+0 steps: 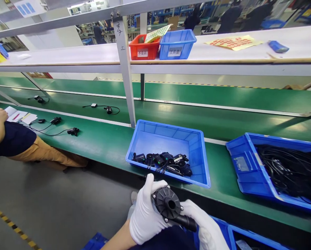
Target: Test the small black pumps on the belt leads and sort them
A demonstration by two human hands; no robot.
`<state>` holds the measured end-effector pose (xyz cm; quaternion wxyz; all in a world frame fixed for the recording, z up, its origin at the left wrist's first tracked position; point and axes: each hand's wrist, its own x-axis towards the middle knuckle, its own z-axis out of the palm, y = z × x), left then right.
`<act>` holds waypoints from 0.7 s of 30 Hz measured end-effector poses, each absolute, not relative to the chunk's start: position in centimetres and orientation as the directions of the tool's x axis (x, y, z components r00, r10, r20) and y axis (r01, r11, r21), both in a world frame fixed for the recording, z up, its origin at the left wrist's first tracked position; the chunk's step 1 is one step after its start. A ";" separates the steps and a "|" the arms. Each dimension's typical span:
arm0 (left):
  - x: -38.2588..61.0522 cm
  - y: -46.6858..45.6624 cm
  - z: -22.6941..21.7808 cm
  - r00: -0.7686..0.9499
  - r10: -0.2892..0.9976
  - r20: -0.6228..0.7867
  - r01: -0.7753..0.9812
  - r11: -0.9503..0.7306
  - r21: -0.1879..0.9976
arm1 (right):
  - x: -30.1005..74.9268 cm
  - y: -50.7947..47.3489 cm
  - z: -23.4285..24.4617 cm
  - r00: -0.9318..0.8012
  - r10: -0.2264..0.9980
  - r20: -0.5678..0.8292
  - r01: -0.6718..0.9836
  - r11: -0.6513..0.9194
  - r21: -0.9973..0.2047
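The round ribbed plastic pump is black with silver screws; the fabric gloves on the left hand and right hand are plain white. The open rectangular plastic bin is bright blue, its cylindrical motor units glossy black with touches of green; the deep plastic bin around black cables matches that blue. The flat benchtop is green. A small red plastic box and a small blue plastic box bear white labels; a cream paper sheet shows orange-red spots, and striped yellow-and-black tape crosses the grey floor
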<state>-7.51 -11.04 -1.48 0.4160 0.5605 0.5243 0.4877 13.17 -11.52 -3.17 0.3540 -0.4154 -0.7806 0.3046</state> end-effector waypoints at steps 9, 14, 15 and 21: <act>-7.8 -10.7 -1.8 -0.065 0.990 0.128 0.066 -0.124 0.990 | 11.8 -10.1 -2.4 -0.390 0.880 0.273 0.335 0.412 -0.848; -7.8 -11.0 -3.4 0.000 0.973 0.229 0.296 -0.219 0.930 | 11.3 -9.8 -1.7 -0.348 0.894 0.284 0.287 0.389 -0.875; -7.8 -11.0 -3.4 0.004 0.975 0.223 0.324 -0.212 0.922 | 11.2 -9.8 -1.5 -0.347 0.893 0.287 0.277 0.390 -0.878; -8.0 -10.8 -2.7 0.013 0.968 0.252 0.331 -0.242 0.912 | 11.2 -9.6 -1.4 -0.348 0.895 0.280 0.292 0.387 -0.875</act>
